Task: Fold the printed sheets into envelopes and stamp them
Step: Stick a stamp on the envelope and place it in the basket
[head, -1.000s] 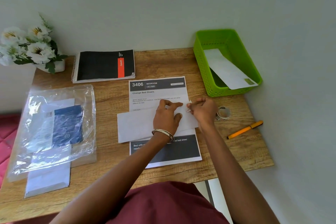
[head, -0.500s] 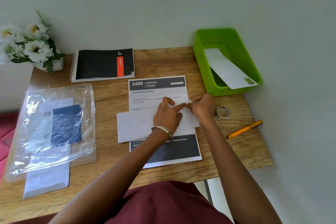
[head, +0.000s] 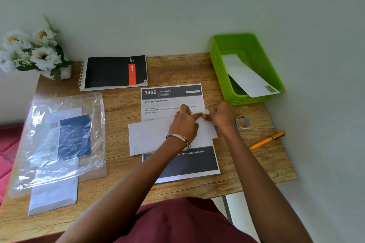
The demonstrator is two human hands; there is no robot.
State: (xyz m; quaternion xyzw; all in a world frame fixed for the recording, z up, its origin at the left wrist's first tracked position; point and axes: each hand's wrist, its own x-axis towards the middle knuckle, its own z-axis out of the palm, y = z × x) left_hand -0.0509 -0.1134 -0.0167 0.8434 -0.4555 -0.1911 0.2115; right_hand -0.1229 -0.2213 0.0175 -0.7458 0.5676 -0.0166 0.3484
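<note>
A white envelope point(head: 150, 136) lies across a printed sheet point(head: 171, 96) headed "3406 Bedroom" in the middle of the desk. My left hand point(head: 184, 124), with a metal bangle on the wrist, rests on the envelope and its forefinger points to the envelope's upper right corner. My right hand point(head: 219, 116) pinches a small white piece point(head: 205, 112), apparently a stamp or sticker, at that same corner. The fingertips of both hands meet there. A small roll of tape point(head: 243, 122) sits just right of my right hand.
A green basket point(head: 219, 73) at the back right holds another envelope point(head: 246, 77). An orange pen point(head: 266, 140) lies at the right edge. A spiral notebook point(head: 114, 72), a flower pot point(head: 35, 53), a clear plastic bag of envelopes point(head: 59, 140) and a loose envelope point(head: 53, 195) occupy the left.
My left forefinger has stretched out to the envelope's upper right corner, meeting my right fingertips. The right hand has stayed at that corner.
</note>
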